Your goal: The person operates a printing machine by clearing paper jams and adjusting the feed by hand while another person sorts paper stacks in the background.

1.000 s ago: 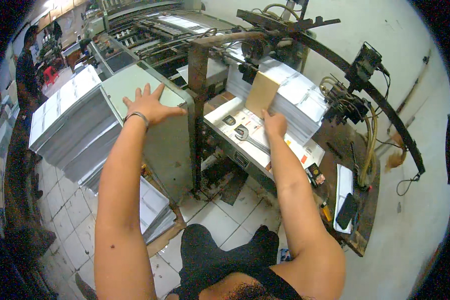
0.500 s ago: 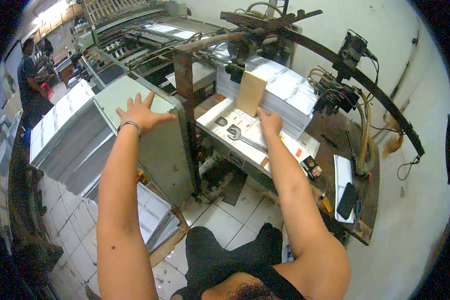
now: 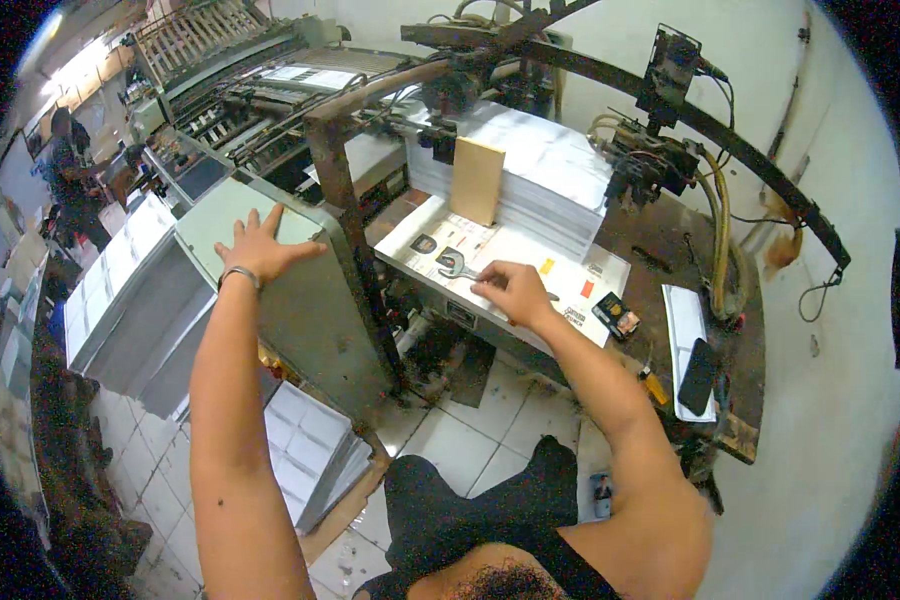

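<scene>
My left hand (image 3: 266, 248) lies flat with spread fingers on the pale green top of a metal machine cabinet (image 3: 308, 310). On the table, my right hand (image 3: 515, 292) curls its fingers around the handle of an open-end wrench (image 3: 457, 265), whose jaw points left. The wrench lies on a printed white sheet (image 3: 417, 222) or appears just above it; I cannot tell which. Behind it a tan board (image 3: 478, 180) stands upright against a tall stack of white paper (image 3: 560, 205). A small black item (image 3: 423, 244) is on the sheet left of the wrench.
Right of my hand lie a dark pack (image 3: 615, 316), a yellow lighter (image 3: 654, 386) and a black phone (image 3: 697, 375). A curved metal bar (image 3: 740, 135) with hoses arches overhead. Paper stacks (image 3: 120, 285) stand left and on the floor (image 3: 310, 450). A person (image 3: 70, 185) stands far left.
My right hand has left the tan board's lower edge and come down nearer to me onto the wrench handle. My left hand stays on the cabinet. The view has shifted slightly.
</scene>
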